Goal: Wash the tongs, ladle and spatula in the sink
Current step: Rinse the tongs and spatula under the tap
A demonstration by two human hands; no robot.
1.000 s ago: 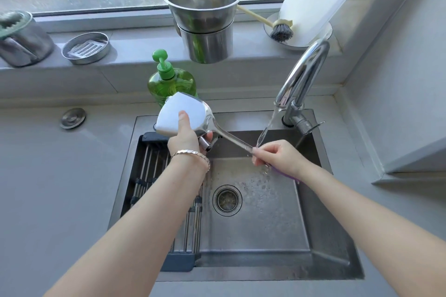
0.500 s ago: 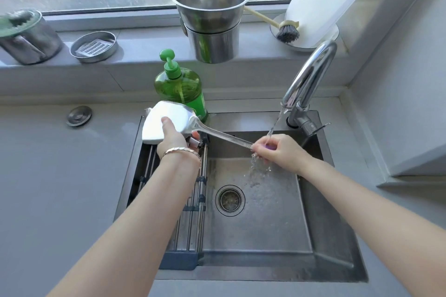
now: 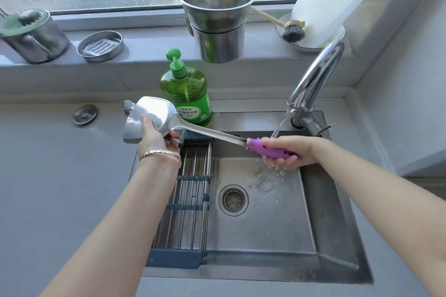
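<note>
The steel spatula (image 3: 154, 116) had a purple handle gripped by the right hand (image 3: 287, 152) under running water; the left hand (image 3: 156, 137) clasped its blade beside the soap bottle (image 3: 187, 94), above the sink (image 3: 325, 212).

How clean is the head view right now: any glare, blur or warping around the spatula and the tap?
Head view: daylight from the window puts bright glare on the spatula blade and the faucet neck; wide-angle warping bows the windowsill and counter lines; the water stream and splash at the right hand are blurred.
</note>
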